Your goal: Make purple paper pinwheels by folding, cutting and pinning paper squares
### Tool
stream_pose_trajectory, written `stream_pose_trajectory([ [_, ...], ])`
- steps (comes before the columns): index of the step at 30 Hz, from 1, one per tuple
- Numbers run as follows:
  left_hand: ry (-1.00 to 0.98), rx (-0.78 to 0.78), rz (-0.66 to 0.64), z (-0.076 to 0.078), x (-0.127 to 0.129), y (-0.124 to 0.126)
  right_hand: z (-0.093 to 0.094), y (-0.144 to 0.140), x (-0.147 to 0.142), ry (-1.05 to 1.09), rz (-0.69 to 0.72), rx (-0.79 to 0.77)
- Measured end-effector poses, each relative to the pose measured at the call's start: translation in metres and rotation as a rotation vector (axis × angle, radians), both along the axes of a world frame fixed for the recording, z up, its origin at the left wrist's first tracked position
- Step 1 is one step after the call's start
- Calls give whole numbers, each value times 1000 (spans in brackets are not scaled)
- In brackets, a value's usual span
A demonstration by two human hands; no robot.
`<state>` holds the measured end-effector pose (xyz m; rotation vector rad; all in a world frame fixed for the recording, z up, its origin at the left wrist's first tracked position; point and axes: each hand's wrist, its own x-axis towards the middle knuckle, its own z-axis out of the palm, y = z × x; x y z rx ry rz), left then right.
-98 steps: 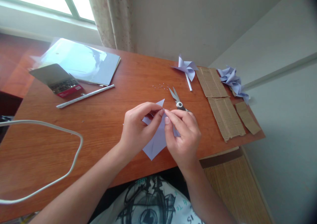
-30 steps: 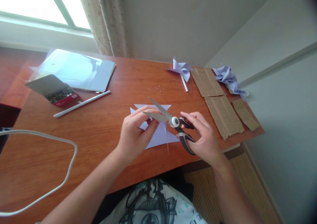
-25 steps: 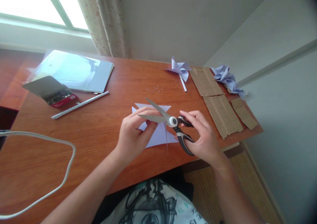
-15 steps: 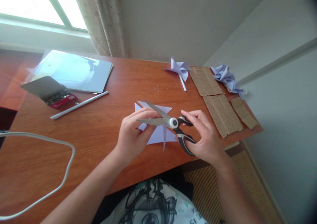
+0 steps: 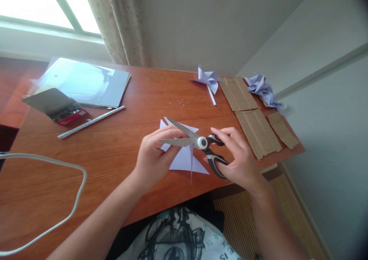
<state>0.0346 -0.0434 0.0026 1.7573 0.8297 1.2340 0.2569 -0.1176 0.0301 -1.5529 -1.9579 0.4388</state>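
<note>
One reddish-brown table (image 5: 115, 149) (window (image 5: 27, 3) beyond)

On the worktop (image 5: 115, 149), the box (image 5: 73, 117) and the straw (image 5: 91, 122) lie left of the scissors (image 5: 202, 143), the cardboard sheets (image 5: 257, 133) right, and the pinwheel (image 5: 208, 78) behind.

Scissors (image 5: 202, 142) blades overlap left hand (image 5: 156, 149) fingertips, so its exact grip isn't readable. Paper (image 5: 184, 160) middle is hidden behind scissors and left hand; can't tell if it touches the table. Right hand (image 5: 235, 152): lower fingers partly hidden behind the scissors' handle. Specks (image 5: 183, 102) beyond scissors: too small to ID. Same for contents of box (image 5: 75, 118) far left of scissors. Cable (image 5: 85, 175) left of scissors and shirt (image 5: 175, 237) nearer than scissors: both run out of frame.
</note>
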Motion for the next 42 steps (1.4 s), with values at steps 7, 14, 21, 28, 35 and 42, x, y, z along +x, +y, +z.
stream_pose_trajectory([
  [7,-19,22,18,-1,-1,0,1,1,0,19,11,1],
  [14,19,20,24,1,-1,-1,0,-1,-1,26,19,-16],
  [21,-22,19,18,0,-1,-1,1,-1,-1,9,19,-13],
  [28,-1,17,11,2,-1,-1,3,-2,0,-8,38,-9],
  [35,-6,10,24,4,1,0,3,-3,1,-28,41,-10],
  [42,-1,15,37,5,2,1,3,-1,0,-39,24,23],
])
